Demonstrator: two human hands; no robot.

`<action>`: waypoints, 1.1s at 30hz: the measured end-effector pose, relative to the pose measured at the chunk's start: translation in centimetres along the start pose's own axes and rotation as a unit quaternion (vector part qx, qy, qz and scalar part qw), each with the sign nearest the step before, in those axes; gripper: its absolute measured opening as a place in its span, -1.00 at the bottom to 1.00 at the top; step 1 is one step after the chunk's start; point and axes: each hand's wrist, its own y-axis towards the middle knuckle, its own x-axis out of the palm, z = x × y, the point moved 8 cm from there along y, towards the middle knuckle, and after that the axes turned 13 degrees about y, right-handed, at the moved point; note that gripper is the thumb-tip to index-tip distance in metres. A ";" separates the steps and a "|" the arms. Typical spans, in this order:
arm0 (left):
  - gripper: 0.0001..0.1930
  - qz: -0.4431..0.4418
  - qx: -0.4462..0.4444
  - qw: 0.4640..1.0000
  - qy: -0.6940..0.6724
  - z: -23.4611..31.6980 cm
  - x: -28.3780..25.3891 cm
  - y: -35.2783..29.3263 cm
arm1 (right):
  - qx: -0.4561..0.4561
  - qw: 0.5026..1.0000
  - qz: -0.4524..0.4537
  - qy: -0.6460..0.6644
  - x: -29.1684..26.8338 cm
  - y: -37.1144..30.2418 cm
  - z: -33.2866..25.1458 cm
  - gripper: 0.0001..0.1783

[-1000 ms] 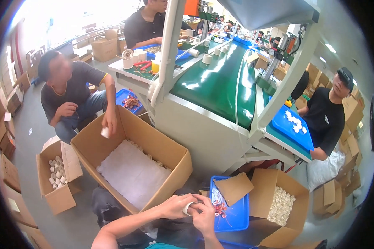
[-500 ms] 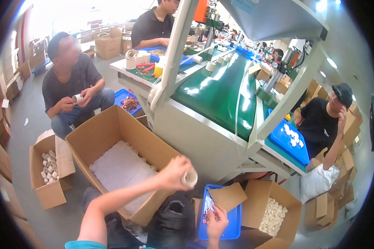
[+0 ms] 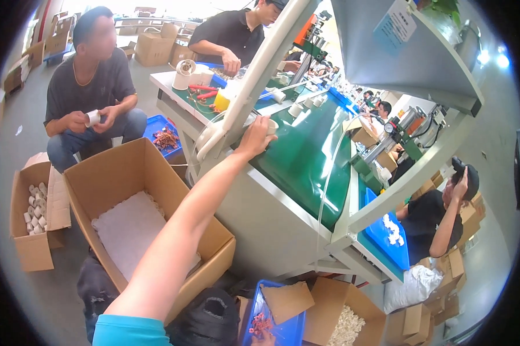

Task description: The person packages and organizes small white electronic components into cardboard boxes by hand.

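Note:
My left hand is stretched out to the near-left corner of the green conveyor belt. Its fingers are closed round a white cylindrical plastic part, which is partly hidden by them. At the lower edge, my right hand is mostly cut off. Its fingertips are bunched at a small heap of red pieces in a blue tray; what they hold, if anything, I cannot make out. A cardboard flap lies across that tray.
A large open carton stands under my left arm, with a white sheet inside. A smaller carton holds several white cylinders. Another carton contains small cream pieces. A metal frame post rises beside my left hand. Co-workers sit around.
My left hand has moved up and forward with the white cylindrical part, from above the large carton to the belt. My right hand has dropped toward the lower edge. The view has shifted.

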 end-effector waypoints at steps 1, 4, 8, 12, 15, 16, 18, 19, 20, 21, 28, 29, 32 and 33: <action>-0.35 -0.012 -0.005 1.000 0.006 -0.4 0.7 -0.2 | 0.006 1.000 -0.003 0.025 0.4 -0.1 0.2 -0.61; -0.34 -0.012 -0.011 1.000 0.009 -1.1 1.5 -0.2 | 0.019 0.997 -0.016 0.074 1.2 -0.2 0.8 -0.58; -0.29 -0.012 -0.018 1.000 0.011 0.2 -0.2 -0.9 | 0.059 0.989 -0.008 0.136 1.0 -0.6 1.3 -0.68; -0.39 0.099 0.162 0.982 0.001 6.1 -6.6 -6.7 | 0.021 0.995 -0.008 0.093 0.3 -0.4 -0.1 -0.73; -0.48 0.176 0.260 0.949 0.007 4.4 -11.9 -14.9 | -0.065 0.993 0.005 0.101 1.2 0.3 -0.4 -0.73; -0.50 0.171 0.229 0.958 0.019 2.2 -12.4 -17.3 | -0.138 0.988 0.021 0.072 0.8 -0.3 -1.6 -0.73; -0.51 0.151 0.189 0.969 0.044 -2.9 -12.8 -21.8 | -0.054 0.997 0.019 0.051 1.0 -0.5 -2.8 -0.73; -0.52 0.120 0.093 0.983 0.101 -7.0 -11.8 -23.4 | 0.018 0.999 0.040 0.026 0.8 -0.5 -2.5 -0.74; -0.52 0.090 0.000 0.983 0.157 -11.4 -11.1 -25.3 | 0.024 0.999 0.030 0.024 1.0 -0.7 -2.8 -0.74; -0.53 0.031 -0.022 0.980 0.194 -14.7 -9.7 -27.8 | 0.022 0.999 0.030 0.009 0.9 -0.4 -2.9 -0.75; -0.39 -0.428 -0.215 0.792 0.379 -37.2 -8.9 -50.2 | -0.001 1.000 0.021 -0.010 2.4 -1.2 -1.2 -0.70; -0.37 -0.423 -0.263 0.794 0.349 -36.2 -6.0 -52.4 | 0.005 0.998 0.052 -0.025 1.6 -0.9 1.1 -0.70; -0.09 -0.475 -0.284 0.756 0.350 -35.1 -4.8 -55.9 | -0.044 0.996 0.018 -0.074 2.5 -0.7 3.3 -0.73; 0.07 -0.507 -0.296 0.739 0.330 -32.7 -3.3 -56.6 | -0.017 0.995 0.033 -0.088 1.9 -0.8 3.4 -0.73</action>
